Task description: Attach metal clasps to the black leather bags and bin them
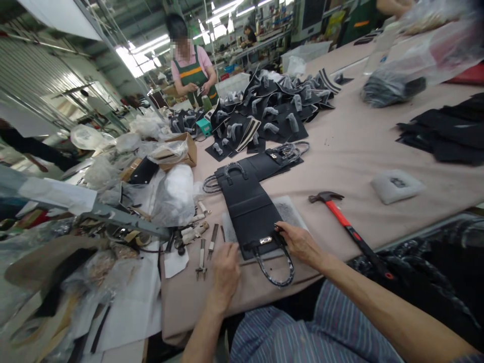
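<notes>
A black bag panel [249, 206] lies flat before me, with a plastic-wrapped handle [279, 283] at its near end and a silver metal clasp [265, 240]. My right hand [300, 244] is closed, thumb and fingers pinching the panel's right edge near the handle. My left hand [226, 272] is just left of the panel's near corner, over the table; motion smears its fingers, so I cannot tell whether they hold anything. A pale slab [290, 210] shows partly from beneath the panel. More black panels with wrapped handles [278, 160] lie beyond it.
A hammer [338, 214] with a red and black handle lies at the right, near a white wrapped block [398, 186]. Slim metal tools [213, 241] lie at the left. Black pieces [264, 108] are heaped at the back, where a person [192, 70] stands.
</notes>
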A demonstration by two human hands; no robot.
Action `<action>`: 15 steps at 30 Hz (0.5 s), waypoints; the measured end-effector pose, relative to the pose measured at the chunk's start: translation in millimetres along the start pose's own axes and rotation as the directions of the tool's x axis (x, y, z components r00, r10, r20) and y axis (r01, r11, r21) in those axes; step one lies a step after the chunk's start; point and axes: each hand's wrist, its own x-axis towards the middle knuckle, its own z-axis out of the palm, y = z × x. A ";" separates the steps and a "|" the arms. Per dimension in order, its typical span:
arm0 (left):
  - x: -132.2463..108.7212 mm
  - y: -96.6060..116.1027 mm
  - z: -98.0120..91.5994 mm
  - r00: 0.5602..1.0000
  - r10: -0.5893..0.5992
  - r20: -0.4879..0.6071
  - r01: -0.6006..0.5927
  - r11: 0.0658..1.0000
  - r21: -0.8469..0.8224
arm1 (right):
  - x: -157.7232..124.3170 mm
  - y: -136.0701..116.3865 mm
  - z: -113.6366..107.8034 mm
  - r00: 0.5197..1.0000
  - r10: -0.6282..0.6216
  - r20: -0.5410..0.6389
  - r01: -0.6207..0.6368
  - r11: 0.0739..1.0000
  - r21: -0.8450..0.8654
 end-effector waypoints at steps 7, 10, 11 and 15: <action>55.3 47.4 -10.8 0.874 0.179 0.452 -0.255 0.960 0.113 | 2.0 -4.1 -0.5 0.999 -0.003 0.047 0.004 1.000 -0.024; 59.9 54.3 -18.0 0.832 0.244 0.499 -0.361 0.920 0.152 | 5.6 -7.5 -6.6 0.995 -0.035 0.092 0.035 0.999 -0.001; 60.6 56.7 -18.1 0.824 0.253 0.507 -0.379 0.911 0.162 | 7.0 -8.1 -8.8 0.992 -0.050 0.115 0.050 0.999 0.005; 59.7 56.6 -6.9 0.815 0.257 0.518 -0.385 0.910 0.154 | 13.7 -7.6 -17.9 0.969 -0.114 0.219 0.113 0.993 0.015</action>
